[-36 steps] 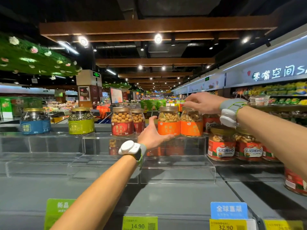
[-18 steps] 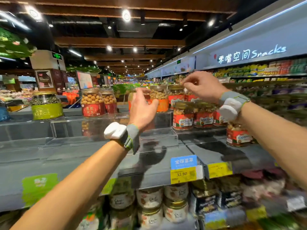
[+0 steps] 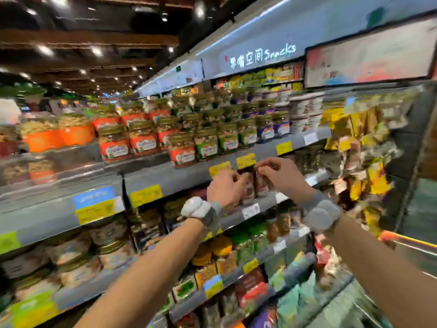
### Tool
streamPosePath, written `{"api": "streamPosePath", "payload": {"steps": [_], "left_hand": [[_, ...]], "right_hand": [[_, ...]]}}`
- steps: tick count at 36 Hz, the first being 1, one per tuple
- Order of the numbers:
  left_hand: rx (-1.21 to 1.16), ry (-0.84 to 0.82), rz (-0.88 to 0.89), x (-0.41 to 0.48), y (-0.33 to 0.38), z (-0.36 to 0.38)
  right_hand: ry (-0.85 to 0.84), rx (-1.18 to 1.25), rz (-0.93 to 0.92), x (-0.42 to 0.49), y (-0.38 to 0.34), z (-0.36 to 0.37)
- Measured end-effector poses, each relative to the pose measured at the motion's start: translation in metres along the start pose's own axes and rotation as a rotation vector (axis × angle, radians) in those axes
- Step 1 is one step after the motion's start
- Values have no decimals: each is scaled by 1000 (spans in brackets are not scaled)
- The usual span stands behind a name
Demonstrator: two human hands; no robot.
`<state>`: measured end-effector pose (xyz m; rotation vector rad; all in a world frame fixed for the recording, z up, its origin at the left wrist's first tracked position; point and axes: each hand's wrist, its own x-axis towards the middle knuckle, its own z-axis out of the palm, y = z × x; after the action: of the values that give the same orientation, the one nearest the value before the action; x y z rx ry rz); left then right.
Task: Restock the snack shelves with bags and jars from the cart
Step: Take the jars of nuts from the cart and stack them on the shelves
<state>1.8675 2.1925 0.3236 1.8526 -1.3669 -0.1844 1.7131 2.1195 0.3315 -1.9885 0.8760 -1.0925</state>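
The view is motion-blurred. Both hands reach to the second shelf (image 3: 260, 207) from the top. My left hand (image 3: 225, 189) curls its fingers against the left side of a dark-topped snack jar (image 3: 247, 189). My right hand (image 3: 282, 177) curls its fingers over a second jar (image 3: 260, 185) right beside the first. The two jars stand touching at the shelf's front edge, between the hands. Each wrist wears a grey band with a white device.
The top shelf (image 3: 189, 176) carries rows of nut jars with red, orange, green and purple labels. Lower shelves hold jars and bags behind price tags. Hanging snack bags (image 3: 369, 143) fill the right. An orange-yellow bar (image 3: 413, 242), perhaps the cart's rim, crosses the lower right.
The view swung right and down along the shelves. Both hands left the orange-labelled jars on the top display and came down together onto two jars on the second shelf.
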Motion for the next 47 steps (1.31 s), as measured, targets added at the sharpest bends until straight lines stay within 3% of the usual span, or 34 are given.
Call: {"api": "streamPosePath", "payload": {"steps": [5,11,19,24,29,38,47], "left_hand": [[-35,-291,93,-7,47,135],[-15,-585,231,-18,110,260],[43,-975,453,-6,165,423],[47,-1203,468,15,175,518],[110,-1288,498,45,167,593],[223,-1293,429,75,148,685],[362,-1364,226,77,139,781]], "right_hand": [[149,48,251,-52,89,-82],[195,45,470,-94,188,-164],[306,-128,756,-134,293,-265],[344,-160,930,-144,359,-314],[401,-134,1087,-152,425,-339],[459,43,1230,-174,512,-365],[310,11,1349,-184,641,-402]]}}
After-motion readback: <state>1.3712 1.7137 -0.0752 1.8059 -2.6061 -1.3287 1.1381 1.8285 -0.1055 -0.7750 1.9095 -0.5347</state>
